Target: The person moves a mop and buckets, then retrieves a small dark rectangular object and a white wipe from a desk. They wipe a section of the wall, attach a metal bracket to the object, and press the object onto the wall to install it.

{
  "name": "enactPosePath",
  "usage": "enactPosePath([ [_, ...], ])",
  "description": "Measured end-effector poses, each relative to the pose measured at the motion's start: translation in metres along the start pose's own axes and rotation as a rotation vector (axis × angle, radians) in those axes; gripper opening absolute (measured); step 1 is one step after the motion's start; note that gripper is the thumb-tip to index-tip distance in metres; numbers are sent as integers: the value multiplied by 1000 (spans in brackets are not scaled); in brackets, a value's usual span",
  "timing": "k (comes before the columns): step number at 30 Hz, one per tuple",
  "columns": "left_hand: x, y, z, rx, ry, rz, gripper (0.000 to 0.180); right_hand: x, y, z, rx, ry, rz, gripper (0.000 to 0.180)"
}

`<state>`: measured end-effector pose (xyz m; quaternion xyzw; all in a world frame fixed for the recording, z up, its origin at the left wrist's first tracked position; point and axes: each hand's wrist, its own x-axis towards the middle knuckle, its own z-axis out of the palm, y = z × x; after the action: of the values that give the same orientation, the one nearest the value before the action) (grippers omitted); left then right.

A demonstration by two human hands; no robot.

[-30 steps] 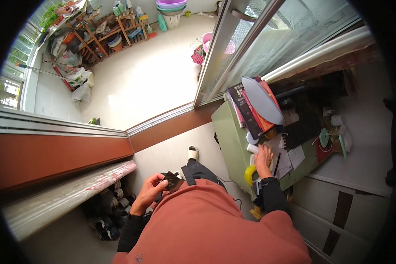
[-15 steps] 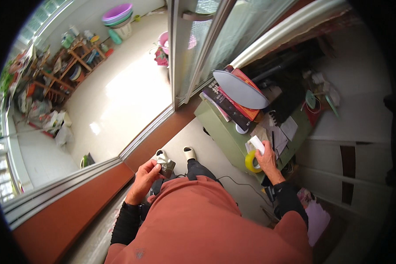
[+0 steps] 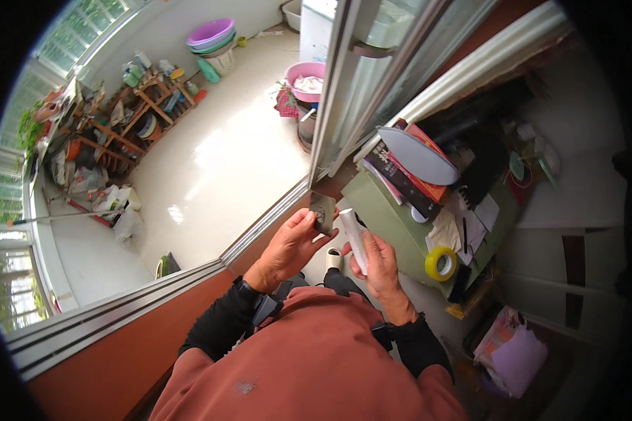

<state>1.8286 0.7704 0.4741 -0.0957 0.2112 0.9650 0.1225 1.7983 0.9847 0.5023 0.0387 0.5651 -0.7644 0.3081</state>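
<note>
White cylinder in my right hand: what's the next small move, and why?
Perhaps ease the white cylinder slightly closer to the dark flat piece: your right hand grips the first, your left hand holds the second, and they sit near each other, apparently not touching.

Daylit windows (image 3: 84, 31), pale glossy floor (image 3: 221, 144); perhaps a wall (image 3: 576, 175) in right-hand shadow.

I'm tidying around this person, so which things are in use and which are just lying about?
Apparently in use:
- dark piece, in the left hand
- white tube, in the right hand

Lying about, untouched:
- yellow tape
- pen
- books
- basins
</note>
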Motion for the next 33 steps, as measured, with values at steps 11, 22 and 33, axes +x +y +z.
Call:
enactPosePath([
  [11, 10, -41, 20, -101, 374, 344, 21, 30, 15, -2, -347, -72, -252, 42],
  [22, 56, -80, 50, 389, 740, 634, 25, 15, -3, -41, -421, -327, -129, 35],
  [33, 65, -86, 65, 786, 862, 790, 25, 18, -6, -60, -207, -489, -48, 55],
])
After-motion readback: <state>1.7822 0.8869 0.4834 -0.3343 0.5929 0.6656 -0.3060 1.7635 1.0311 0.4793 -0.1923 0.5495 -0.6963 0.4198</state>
